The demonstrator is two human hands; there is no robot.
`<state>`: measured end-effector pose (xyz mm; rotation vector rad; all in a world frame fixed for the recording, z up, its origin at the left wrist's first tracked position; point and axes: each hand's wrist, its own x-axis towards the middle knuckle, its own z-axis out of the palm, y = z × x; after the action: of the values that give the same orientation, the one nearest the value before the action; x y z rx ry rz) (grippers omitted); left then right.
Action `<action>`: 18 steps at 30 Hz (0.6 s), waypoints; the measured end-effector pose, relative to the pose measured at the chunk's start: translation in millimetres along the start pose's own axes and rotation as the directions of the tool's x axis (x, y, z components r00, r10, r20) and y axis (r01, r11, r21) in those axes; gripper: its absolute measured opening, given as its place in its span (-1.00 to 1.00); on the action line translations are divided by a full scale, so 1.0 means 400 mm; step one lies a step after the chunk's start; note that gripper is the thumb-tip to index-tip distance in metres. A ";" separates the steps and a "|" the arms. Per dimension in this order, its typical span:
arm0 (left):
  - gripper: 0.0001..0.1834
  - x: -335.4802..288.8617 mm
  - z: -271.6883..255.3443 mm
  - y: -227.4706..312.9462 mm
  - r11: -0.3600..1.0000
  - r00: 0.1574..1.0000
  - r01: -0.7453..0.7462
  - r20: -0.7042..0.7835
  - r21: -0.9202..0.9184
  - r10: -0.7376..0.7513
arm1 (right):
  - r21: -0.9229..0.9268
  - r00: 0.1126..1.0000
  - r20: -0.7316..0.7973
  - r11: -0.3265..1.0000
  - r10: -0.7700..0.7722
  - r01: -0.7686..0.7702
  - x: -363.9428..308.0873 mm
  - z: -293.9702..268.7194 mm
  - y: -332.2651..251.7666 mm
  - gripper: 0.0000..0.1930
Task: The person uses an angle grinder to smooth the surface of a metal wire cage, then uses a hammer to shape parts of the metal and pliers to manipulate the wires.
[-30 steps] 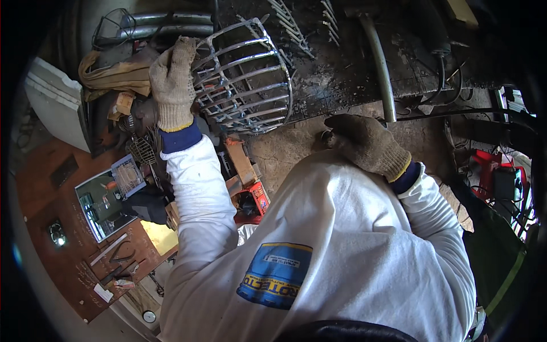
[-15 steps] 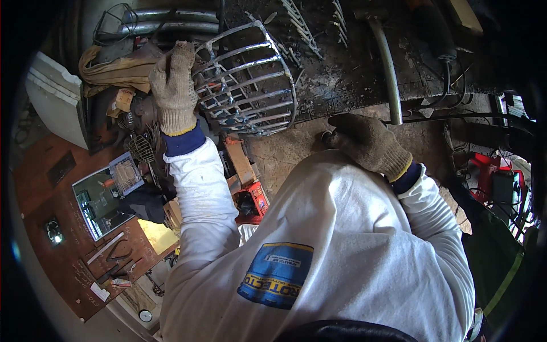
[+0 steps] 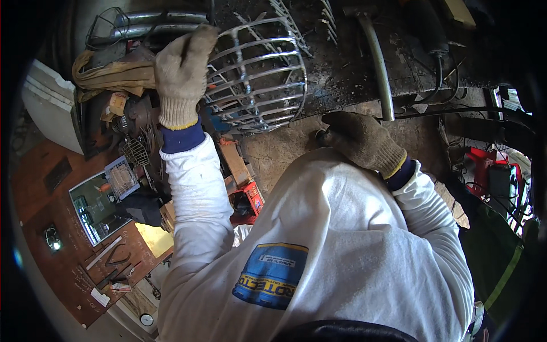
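Note:
A cage of shiny curved metal rods (image 3: pixel 259 85), with cross rods joined at bright spots, is held over the near edge of the dark workbench. My left hand (image 3: pixel 183 65), in a knitted work glove, is closed on its left side; the glove hides the exact grip point. Near my lap, right of the cage and apart from it, my right hand (image 3: pixel 364 139) is in a similar glove with its fingers curled. A small dark rounded end (image 3: pixel 321 137) shows by its fingers, but I cannot make out what it belongs to.
A metal-handled hammer (image 3: pixel 378 62) lies across the edge of the dark workbench (image 3: pixel 342 74), beside a corded tool (image 3: pixel 427 34). Thin rods lie at the back. A tan cloth (image 3: pixel 108 74) is left of my left hand; a brown board (image 3: pixel 51 239) holds pliers and a mirror-like pane.
My left hand has turned the cage, so a cross rod now faces me. Cage and left hand have shifted slightly right and up in view. My right hand stays nearly in place.

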<state>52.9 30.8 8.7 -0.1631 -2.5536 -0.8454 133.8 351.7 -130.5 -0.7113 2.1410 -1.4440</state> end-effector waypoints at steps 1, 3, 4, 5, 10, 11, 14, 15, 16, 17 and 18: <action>-0.39 0.015 0.012 0.029 0.991 0.995 -0.046 0.095 0.123 0.034 | -0.003 1.000 -0.004 1.000 0.009 -0.009 -0.003 -0.001 0.002 -0.51; -0.35 0.024 0.048 0.069 0.957 0.976 -0.103 0.213 0.271 0.045 | -0.032 1.000 0.021 0.999 0.019 -0.018 -0.009 0.001 0.008 -0.49; -0.35 0.029 0.065 0.086 0.960 0.975 -0.105 0.219 0.258 0.048 | -0.035 0.999 0.015 0.999 0.031 -0.031 -0.012 -0.002 0.008 -0.49; -0.39 0.034 0.079 0.105 0.947 0.958 -0.068 0.286 0.315 -0.027 | -0.058 0.999 0.027 0.998 0.038 -0.037 -0.015 -0.005 0.007 -0.49; -0.56 0.043 0.149 0.122 0.887 0.911 -0.238 0.406 0.396 0.064 | -0.059 0.999 -0.013 0.997 0.042 -0.043 -0.039 -0.016 0.027 -0.47; -0.56 0.046 0.159 0.114 0.889 0.908 -0.244 0.413 0.388 0.069 | -0.058 0.999 -0.020 0.997 0.050 -0.051 -0.045 -0.017 0.033 -0.47; -0.64 0.054 0.186 0.091 0.857 0.881 -0.339 0.451 0.388 0.144 | -0.065 0.997 -0.054 0.997 0.048 -0.052 -0.058 -0.014 0.054 -0.47; -0.67 0.053 0.197 0.085 0.833 0.869 -0.386 0.459 0.396 0.185 | -0.069 0.997 -0.051 0.996 0.057 -0.060 -0.061 -0.013 0.062 -0.46; -0.69 0.053 0.205 0.089 0.806 0.855 -0.432 0.468 0.405 0.223 | -0.072 0.997 -0.046 0.995 0.066 -0.069 -0.065 -0.012 0.067 -0.46; -0.69 0.051 0.211 0.097 0.804 0.851 -0.437 0.474 0.403 0.225 | -0.066 0.996 -0.050 0.995 0.068 -0.071 -0.067 -0.013 0.068 -0.46; -0.71 0.047 0.219 0.110 0.826 0.880 -0.348 0.459 0.444 0.125 | -0.028 0.994 -0.038 0.994 0.105 -0.106 -0.070 -0.016 0.068 -0.46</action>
<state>14.2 117.7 -21.7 -0.5347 -2.9595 0.0052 146.6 382.7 -151.5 -0.5776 2.1975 -1.3820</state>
